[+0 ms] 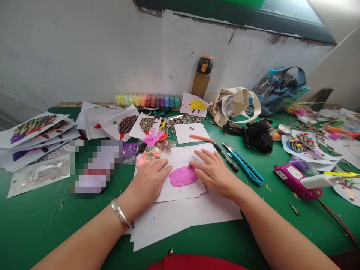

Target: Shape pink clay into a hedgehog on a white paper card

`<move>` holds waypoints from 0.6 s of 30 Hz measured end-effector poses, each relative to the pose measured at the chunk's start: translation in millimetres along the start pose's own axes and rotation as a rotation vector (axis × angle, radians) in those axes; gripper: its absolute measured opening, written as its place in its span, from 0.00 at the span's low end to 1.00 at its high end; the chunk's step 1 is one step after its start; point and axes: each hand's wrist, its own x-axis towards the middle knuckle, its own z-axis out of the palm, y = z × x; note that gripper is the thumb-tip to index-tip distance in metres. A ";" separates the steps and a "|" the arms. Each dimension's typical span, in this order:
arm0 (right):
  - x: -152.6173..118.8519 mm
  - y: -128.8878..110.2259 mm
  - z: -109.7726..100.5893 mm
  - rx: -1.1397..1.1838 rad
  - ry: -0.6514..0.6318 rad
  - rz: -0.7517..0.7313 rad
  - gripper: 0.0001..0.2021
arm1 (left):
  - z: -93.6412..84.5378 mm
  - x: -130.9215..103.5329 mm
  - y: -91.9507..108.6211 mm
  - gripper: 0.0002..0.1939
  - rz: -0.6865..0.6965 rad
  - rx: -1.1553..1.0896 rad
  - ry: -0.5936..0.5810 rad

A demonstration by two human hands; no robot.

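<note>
Lying crosswise, magenta clay oval [182, 177] | just left of my nearer right hand [216, 173], fingers spread | left hand [148, 177]: fingers close together.

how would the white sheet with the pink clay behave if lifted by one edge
The white sheet would probably flop, as it looks like thin paper. The pink clay spread on it likely adds sag; its uneven surface suggests it may dent.

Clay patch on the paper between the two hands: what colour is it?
The clay patch is pinkish purple; it shows best in the head view.
</note>
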 end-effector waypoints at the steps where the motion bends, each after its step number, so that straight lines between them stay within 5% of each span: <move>1: 1.7 2.2 2.0 0.019 0.020 -0.010 0.19 | 0.0 0.0 0.0 0.18 -0.002 -0.004 -0.002; 7: 19.3 13.0 16.4 0.119 0.200 -0.091 0.12 | -0.4 1.0 0.0 0.18 0.002 -0.009 0.002; 18: 22.5 7.5 24.9 0.237 0.402 -0.020 0.07 | 0.3 0.9 -0.7 0.19 -0.003 -0.017 0.002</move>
